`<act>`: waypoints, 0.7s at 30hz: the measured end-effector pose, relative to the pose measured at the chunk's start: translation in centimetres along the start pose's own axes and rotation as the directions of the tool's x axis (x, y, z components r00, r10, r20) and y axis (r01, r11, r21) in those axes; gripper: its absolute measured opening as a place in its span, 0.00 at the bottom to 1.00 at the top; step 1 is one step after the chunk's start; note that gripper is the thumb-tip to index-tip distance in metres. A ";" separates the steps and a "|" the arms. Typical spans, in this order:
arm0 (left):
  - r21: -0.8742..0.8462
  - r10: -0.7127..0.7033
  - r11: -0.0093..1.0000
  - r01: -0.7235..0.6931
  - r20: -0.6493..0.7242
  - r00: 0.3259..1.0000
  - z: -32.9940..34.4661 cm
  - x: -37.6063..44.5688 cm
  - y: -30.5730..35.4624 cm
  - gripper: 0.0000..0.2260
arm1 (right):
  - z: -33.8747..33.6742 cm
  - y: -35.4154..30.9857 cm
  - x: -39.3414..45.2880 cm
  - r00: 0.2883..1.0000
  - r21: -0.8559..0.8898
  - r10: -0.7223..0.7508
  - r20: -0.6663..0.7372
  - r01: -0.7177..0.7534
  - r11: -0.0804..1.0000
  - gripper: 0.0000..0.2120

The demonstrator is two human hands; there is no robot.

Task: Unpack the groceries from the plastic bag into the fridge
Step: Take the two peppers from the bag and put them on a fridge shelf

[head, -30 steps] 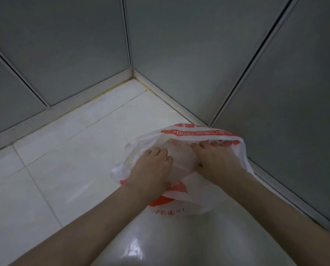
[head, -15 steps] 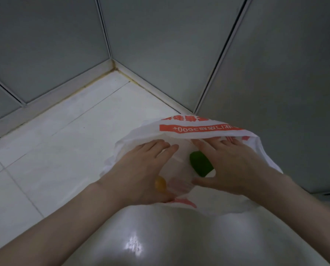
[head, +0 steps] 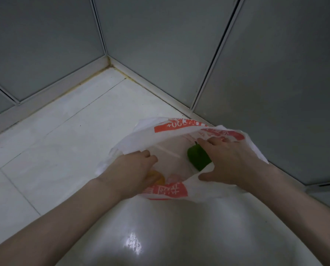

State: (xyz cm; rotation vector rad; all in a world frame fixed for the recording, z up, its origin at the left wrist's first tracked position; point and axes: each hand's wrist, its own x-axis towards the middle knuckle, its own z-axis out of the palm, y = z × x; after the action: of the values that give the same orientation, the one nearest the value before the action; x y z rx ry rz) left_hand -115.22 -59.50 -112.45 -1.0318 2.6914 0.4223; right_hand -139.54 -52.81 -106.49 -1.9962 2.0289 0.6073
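A white plastic bag [head: 141, 131] with red print stands on the pale tiled floor, close to a grey panel on the right. Its mouth is spread wide. My left hand [head: 129, 171] grips the bag's left edge, fingers curled over the rim. My right hand [head: 229, 162] holds the right edge, thumb on the near flap, fingers on the far rim. Inside lie a green vegetable [head: 197, 157] just left of my right hand and an orange fruit [head: 157, 178] half hidden under my left hand.
Grey panels [head: 160, 45] with thin frames meet in a corner beyond the bag. The white tiled floor [head: 54, 141] stretches to the left. A glossy white rounded surface [head: 170, 237] fills the foreground below my arms.
My hands have pulled the bag's mouth wider apart. The green vegetable and orange fruit, hidden a second ago, now show inside. The view has shifted closer and rightward.
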 end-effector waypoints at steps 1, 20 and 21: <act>0.044 0.020 0.999 -0.021 0.024 1.000 0.2 0.3 0.3 0.22 | -0.1 -0.3 0.1 1.000 0.025 -0.003 -0.009 0.003 1.000 0.40; 0.127 0.051 0.991 -0.042 -0.065 0.997 -1.7 0.8 3.9 0.19 | 0.2 -2.5 0.5 0.995 0.179 0.018 -0.098 0.000 0.984 0.27; 0.119 0.069 0.991 -0.055 -0.118 0.991 -2.4 0.6 4.2 0.20 | 0.3 -2.5 0.7 0.995 0.182 0.036 -0.098 -0.017 0.983 0.26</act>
State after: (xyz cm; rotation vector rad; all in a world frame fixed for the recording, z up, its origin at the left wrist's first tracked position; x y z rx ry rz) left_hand -118.77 -57.74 -109.65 -0.9737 2.8242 0.2175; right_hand -137.15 -53.22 -107.41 -1.9321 2.0885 0.3199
